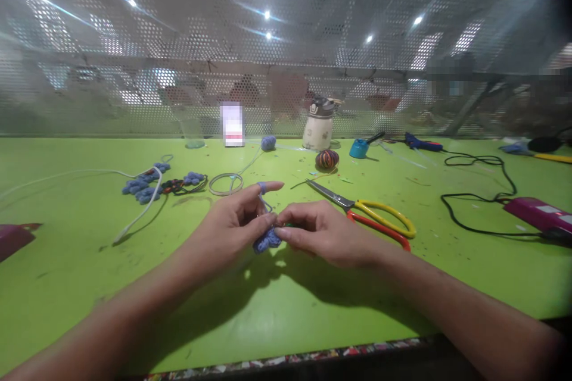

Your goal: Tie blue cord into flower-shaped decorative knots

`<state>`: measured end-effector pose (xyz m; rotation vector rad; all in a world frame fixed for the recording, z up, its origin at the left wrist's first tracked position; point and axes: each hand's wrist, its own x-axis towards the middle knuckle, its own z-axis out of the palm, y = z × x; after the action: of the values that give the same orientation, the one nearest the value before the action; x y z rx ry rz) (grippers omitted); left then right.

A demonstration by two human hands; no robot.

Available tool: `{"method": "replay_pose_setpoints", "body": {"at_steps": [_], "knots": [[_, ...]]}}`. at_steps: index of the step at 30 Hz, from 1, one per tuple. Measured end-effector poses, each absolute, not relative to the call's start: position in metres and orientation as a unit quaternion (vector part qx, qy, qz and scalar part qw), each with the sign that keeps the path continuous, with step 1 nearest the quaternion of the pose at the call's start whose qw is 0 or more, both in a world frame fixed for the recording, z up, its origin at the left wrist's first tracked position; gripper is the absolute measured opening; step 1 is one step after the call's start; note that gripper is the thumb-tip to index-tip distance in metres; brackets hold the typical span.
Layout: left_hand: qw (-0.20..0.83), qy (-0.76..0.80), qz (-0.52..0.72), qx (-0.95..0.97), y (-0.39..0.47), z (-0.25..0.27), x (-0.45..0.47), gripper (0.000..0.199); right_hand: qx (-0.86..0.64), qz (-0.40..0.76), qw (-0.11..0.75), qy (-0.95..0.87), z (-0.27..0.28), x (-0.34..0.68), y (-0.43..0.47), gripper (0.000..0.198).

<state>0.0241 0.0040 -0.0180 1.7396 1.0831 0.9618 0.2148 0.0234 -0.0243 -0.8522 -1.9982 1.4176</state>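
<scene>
- While pinching the blue yarn piece (267, 242) at the dial's centre, above the worktop (286, 321), hold it steady!
- Left hand (235, 214): grip closed on the piece, thumb pressing, index stretched toward three o'clock with a yarn strand (262, 188) wrapped round it.
- Right hand (328, 232): thumb and forefinger nearly together at the piece's two-o'clock edge; in that grip, a sliver of some green item (288, 225), perhaps a tool, mostly hidden.
- Best played now: even tension over that raised index, neither strangling nor sagging.
- Left thumb tight beside the working spot, stitches in plain sight.
- Small right-wrist turns, please; big tugs likely to stretch the loops.
- Mind the scissors (379, 220), between two and three o'clock, close to the right wrist.
- Out at twelve, the blue yarn ball (269, 143); at one, the striped yarn ball (327, 160). Run loose strands clear of both.
</scene>
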Motion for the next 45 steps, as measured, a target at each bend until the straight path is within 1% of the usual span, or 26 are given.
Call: {"method": "replay_pose_setpoints", "body": {"at_steps": [4, 8, 12, 14, 17, 19, 22, 25, 28, 32, 34, 38, 40, 42, 45], "knots": [[0.476, 0.416, 0.366, 0.683, 0.003, -0.017, 0.022, 0.063, -0.315, 0.465, 0.275, -0.780, -0.019, 0.219, 0.026, 0.014], [0.528, 0.383, 0.391, 0.649, 0.003, -0.017, 0.019, 0.070, -0.321, 0.465, 0.280, -0.776, -0.020, 0.223, 0.028, 0.016], [0.555, 0.373, 0.415, 0.616, 0.004, -0.018, 0.018, 0.073, -0.328, 0.462, 0.290, -0.771, -0.021, 0.223, 0.027, 0.017], [0.567, 0.372, 0.424, 0.601, 0.004, -0.018, 0.018, 0.081, -0.329, 0.433, 0.302, -0.783, -0.020, 0.223, 0.026, 0.018], [0.573, 0.371, 0.434, 0.588, 0.005, -0.018, 0.018, 0.100, -0.326, 0.372, 0.315, -0.810, -0.019, 0.222, 0.025, 0.019], [0.562, 0.380, 0.436, 0.591, 0.005, -0.018, 0.018, 0.108, -0.314, 0.331, 0.333, -0.825, -0.019, 0.222, 0.024, 0.022], [0.545, 0.395, 0.434, 0.598, 0.007, -0.019, 0.019, 0.111, -0.285, 0.293, 0.369, -0.835, -0.022, 0.221, 0.023, 0.032], [0.536, 0.403, 0.438, 0.598, 0.008, -0.018, 0.019, 0.111, -0.262, 0.276, 0.393, -0.837, -0.025, 0.220, 0.021, 0.033], [0.512, 0.414, 0.443, 0.609, 0.006, -0.016, 0.020, 0.115, -0.260, 0.290, 0.389, -0.835, -0.026, 0.218, 0.020, 0.034], [0.456, 0.442, 0.435, 0.639, 0.002, -0.013, 0.019, 0.116, -0.302, 0.364, 0.363, -0.803, -0.025, 0.217, 0.019, 0.032], [0.404, 0.461, 0.426, 0.665, -0.001, -0.013, 0.019, 0.112, -0.328, 0.407, 0.350, -0.777, -0.024, 0.216, 0.019, 0.029], [0.270, 0.486, 0.428, 0.713, -0.005, -0.016, 0.021, 0.100, -0.363, 0.474, 0.340, -0.727, -0.025, 0.213, 0.021, 0.025], [0.240, 0.477, 0.456, 0.712, -0.006, -0.017, 0.022, 0.097, -0.366, 0.499, 0.348, -0.704, -0.027, 0.212, 0.021, 0.026], [0.278, 0.460, 0.487, 0.688, -0.004, -0.017, 0.023, 0.096, -0.364, 0.508, 0.368, -0.689, -0.030, 0.212, 0.021, 0.026], [0.423, 0.433, 0.512, 0.609, 0.001, -0.016, 0.022, 0.102, -0.346, 0.454, 0.407, -0.713, -0.032, 0.211, 0.019, 0.027]]}}
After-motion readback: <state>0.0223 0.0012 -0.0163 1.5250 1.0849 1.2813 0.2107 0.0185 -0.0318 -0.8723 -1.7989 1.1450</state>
